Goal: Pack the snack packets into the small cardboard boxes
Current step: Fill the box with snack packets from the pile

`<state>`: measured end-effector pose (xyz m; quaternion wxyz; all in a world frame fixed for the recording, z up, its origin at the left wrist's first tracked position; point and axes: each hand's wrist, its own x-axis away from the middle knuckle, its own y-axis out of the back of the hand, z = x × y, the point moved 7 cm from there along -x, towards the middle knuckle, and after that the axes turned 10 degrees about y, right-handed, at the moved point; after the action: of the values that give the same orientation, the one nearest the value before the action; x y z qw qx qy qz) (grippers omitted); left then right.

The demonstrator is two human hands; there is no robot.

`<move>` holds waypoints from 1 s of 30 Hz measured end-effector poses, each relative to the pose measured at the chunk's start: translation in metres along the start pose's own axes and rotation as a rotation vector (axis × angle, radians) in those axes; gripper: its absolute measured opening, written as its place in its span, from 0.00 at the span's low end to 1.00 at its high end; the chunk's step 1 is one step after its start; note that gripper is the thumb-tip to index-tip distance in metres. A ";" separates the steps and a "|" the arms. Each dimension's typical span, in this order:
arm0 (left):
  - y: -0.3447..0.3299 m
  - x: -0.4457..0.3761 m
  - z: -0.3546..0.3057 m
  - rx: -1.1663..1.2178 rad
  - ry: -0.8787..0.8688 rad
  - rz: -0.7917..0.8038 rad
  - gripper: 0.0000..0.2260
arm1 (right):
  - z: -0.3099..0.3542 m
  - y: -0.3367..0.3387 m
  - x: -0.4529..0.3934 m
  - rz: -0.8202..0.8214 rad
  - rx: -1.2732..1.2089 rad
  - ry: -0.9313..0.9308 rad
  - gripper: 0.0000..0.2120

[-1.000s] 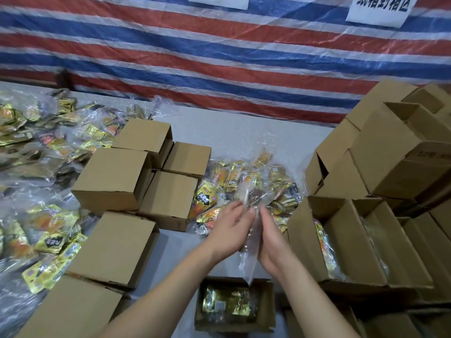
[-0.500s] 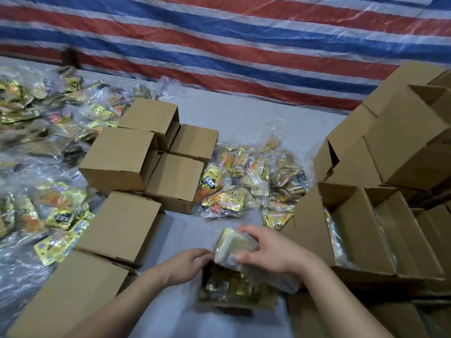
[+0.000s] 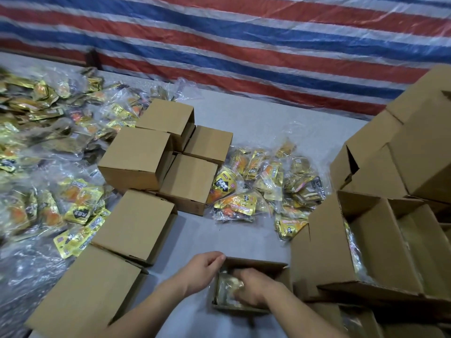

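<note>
A small open cardboard box (image 3: 258,264) sits on the grey table near me. My right hand (image 3: 251,285) is down inside it, fingers spread over a clear bag of gold snack packets (image 3: 225,287) and pressing it in. My left hand (image 3: 203,270) holds the box's left wall near its back corner, fingers curled over the rim. A loose heap of yellow and gold snack packets (image 3: 263,189) in clear bags lies on the table beyond the box.
Closed small boxes (image 3: 136,159) stand stacked at centre left, with two more (image 3: 136,225) at front left. A large heap of packets (image 3: 48,152) covers the left side. Open boxes holding bags (image 3: 380,242) and stacked cartons fill the right. A striped tarp hangs behind.
My right hand has brought the clear bag of packets down from above the table into the small box. My left hand has moved to the box's left wall.
</note>
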<state>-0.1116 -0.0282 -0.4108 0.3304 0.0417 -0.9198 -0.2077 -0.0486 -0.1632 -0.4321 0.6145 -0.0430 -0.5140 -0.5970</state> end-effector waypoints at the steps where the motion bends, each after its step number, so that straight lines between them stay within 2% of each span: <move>1: 0.000 0.000 -0.001 0.005 0.000 -0.008 0.15 | -0.001 0.000 0.000 0.003 0.025 0.001 0.33; 3: 0.002 -0.001 -0.003 0.011 0.006 -0.023 0.15 | 0.005 0.010 0.007 -0.003 0.080 0.039 0.35; 4: 0.003 -0.002 -0.004 0.007 0.007 -0.028 0.15 | 0.009 0.019 0.013 -0.044 0.097 0.068 0.31; 7: 0.006 -0.006 -0.008 -0.003 0.005 -0.038 0.15 | 0.013 0.050 0.031 -0.252 0.111 0.133 0.13; 9: 0.007 -0.007 -0.010 -0.015 -0.001 -0.033 0.15 | 0.006 0.052 0.035 -0.219 0.063 0.072 0.10; 11: 0.007 -0.007 -0.013 -0.017 -0.010 -0.033 0.16 | -0.002 0.035 0.027 -0.053 0.039 0.002 0.10; 13: 0.006 -0.007 -0.014 -0.012 -0.018 -0.036 0.15 | -0.011 0.015 0.018 0.036 0.008 -0.076 0.12; 16: 0.002 -0.006 -0.015 -0.006 -0.022 -0.031 0.14 | -0.020 0.003 0.014 0.043 -0.056 -0.151 0.17; 19: 0.002 -0.007 -0.016 0.009 -0.018 -0.061 0.12 | -0.020 0.006 0.019 0.038 -0.057 -0.123 0.20; 21: 0.002 -0.007 -0.019 0.021 -0.010 -0.070 0.11 | -0.015 0.022 0.029 -0.066 -0.038 -0.064 0.17; 24: 0.002 -0.008 -0.022 0.049 0.006 -0.064 0.11 | -0.003 0.063 0.054 -0.430 0.011 0.030 0.12; 26: 0.003 -0.008 -0.026 0.052 0.011 -0.054 0.12 | 0.009 0.089 0.067 -0.642 0.148 0.111 0.08; 28: 0.004 -0.007 -0.032 0.039 0.013 -0.043 0.12 | 0.010 0.098 0.063 -0.607 0.275 0.101 0.20; 30: 0.005 -0.007 -0.036 0.031 0.025 -0.023 0.13 | 0.006 0.092 0.052 -0.431 0.309 0.033 0.23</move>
<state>-0.0837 -0.0350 -0.3880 0.3389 0.0601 -0.9181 -0.1967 0.0066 -0.1689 -0.3418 0.4808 0.1718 -0.5862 -0.6291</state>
